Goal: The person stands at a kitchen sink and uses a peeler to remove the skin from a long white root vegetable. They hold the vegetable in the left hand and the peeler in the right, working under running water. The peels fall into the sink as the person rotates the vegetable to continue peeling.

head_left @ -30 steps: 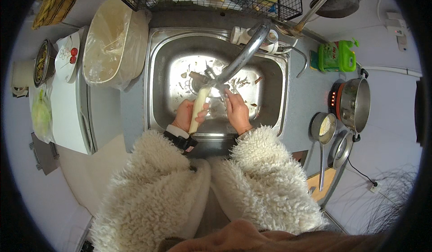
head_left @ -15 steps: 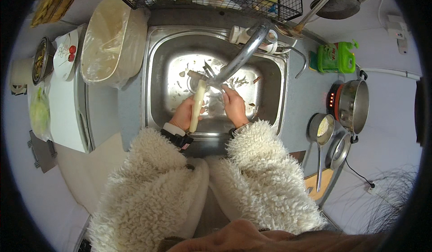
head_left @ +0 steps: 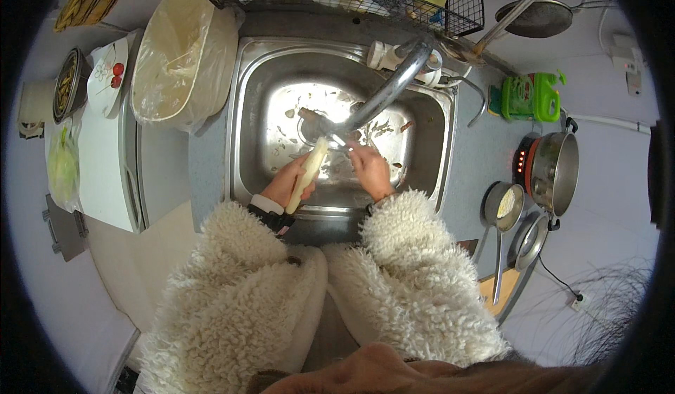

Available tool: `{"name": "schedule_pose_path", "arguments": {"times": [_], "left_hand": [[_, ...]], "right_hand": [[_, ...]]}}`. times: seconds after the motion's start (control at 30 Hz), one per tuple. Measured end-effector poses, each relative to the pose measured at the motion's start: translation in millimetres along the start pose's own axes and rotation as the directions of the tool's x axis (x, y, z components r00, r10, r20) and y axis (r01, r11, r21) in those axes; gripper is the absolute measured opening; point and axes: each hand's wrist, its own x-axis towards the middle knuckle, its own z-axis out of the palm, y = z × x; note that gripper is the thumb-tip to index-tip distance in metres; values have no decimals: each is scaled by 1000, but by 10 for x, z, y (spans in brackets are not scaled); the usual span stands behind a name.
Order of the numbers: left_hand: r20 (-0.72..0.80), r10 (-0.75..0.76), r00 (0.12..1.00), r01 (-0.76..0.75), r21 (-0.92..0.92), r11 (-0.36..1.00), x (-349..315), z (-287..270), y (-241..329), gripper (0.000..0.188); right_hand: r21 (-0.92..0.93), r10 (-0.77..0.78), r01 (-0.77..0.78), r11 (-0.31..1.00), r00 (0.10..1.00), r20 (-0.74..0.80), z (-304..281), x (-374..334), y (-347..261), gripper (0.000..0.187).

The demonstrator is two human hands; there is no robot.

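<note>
Over the near half of the steel sink (head_left: pixel 238 134), my left hand (head_left: pixel 285 182) is closed round a long pale peeled root (head_left: pixel 309 172), which slants up and to the right. My right hand (head_left: pixel 371 171), closed as well, grips what looks like a small peeler (head_left: pixel 340 141), its shiny head beside the root's far end. Most of its handle is hidden by my fingers. A brown-skinned stub (head_left: pixel 309 117) shows just beyond the root; whether the two join I cannot tell. Dark peel scraps (head_left: pixel 288 148) lie scattered on the sink bottom under the curved faucet (head_left: pixel 390 85).
A lined bin (head_left: pixel 165 63) stands left of the sink, beside a white cabinet (head_left: pixel 102 162). A wire basket (head_left: pixel 457 4) runs along the back. On the right are a green jug (head_left: pixel 531 97), a pot (head_left: pixel 562 172) on a lit cooker and a long-handled pan (head_left: pixel 503 204).
The root leans further right at its far end. My right hand and the peeler have drawn slightly nearer and to the right. The whole view has shifted a little.
</note>
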Motion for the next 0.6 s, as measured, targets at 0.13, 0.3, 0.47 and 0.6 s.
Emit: {"name": "schedule_pose_path", "arguments": {"times": [0.13, 0.3, 0.47, 0.6], "left_hand": [[-12, 26, 1000, -26, -34, 999, -5, -29, -11, 54], [37, -29, 999, 33, -118, 992, 39, -61, -71, 48], [117, 32, 993, -10, -181, 983, 7, -63, -200, 42], [112, 1, 994, 29, -268, 963, 10, -47, -254, 43]], "right_hand": [[60, -53, 55, 997, 998, -26, -32, -38, 27, 28], [59, -139, 138, 989, 990, 12, -40, -139, -11, 29], [45, -27, 26, 999, 999, 25, -77, -200, -4, 29], [-27, 61, -59, 998, 996, 59, -120, -244, 69, 28]]}}
